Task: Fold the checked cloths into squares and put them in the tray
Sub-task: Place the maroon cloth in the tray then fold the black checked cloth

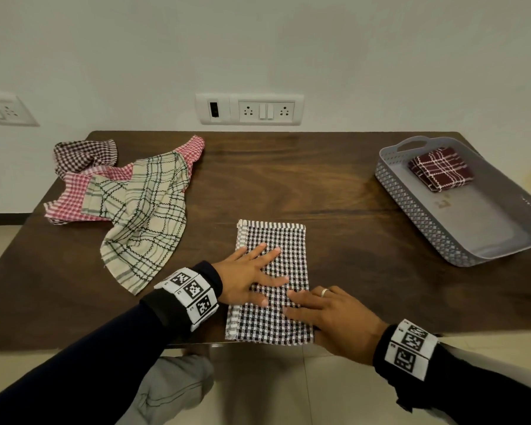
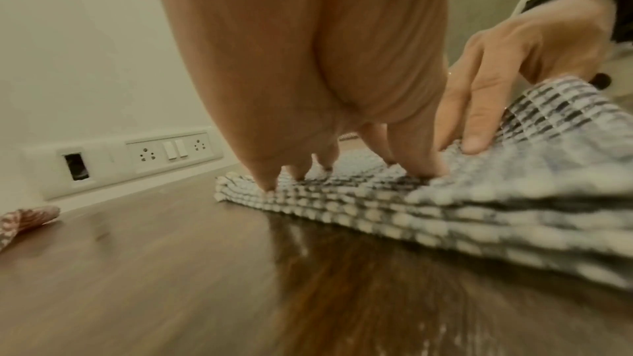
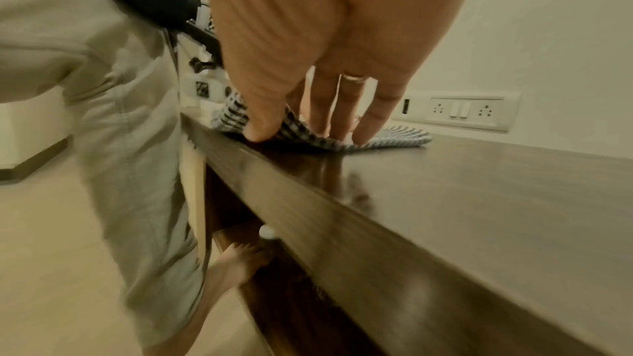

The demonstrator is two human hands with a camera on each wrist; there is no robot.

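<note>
A black-and-white checked cloth [image 1: 273,237] [image 2: 377,199] [image 3: 404,136], folded into a long rectangle, lies at the table's near edge. My left hand [image 1: 252,277] [image 2: 308,64] presses flat on its middle with spread fingers. My right hand [image 1: 334,317] [image 3: 325,37] [image 2: 514,50] covers its near right corner. Fingers lie on top and the thumb sits at the edge, with the cloth humped up between them. At the right stands the grey tray [image 1: 420,222], holding one folded maroon checked cloth [image 1: 440,168].
A loose pile sits at the far left of the dark wooden table [image 1: 288,179]: a cream-and-green cloth [image 1: 141,210], a pink one [image 1: 74,191] and a brown one [image 1: 83,154]. A socket panel [image 1: 249,109] is on the wall behind. My legs stand against the near edge.
</note>
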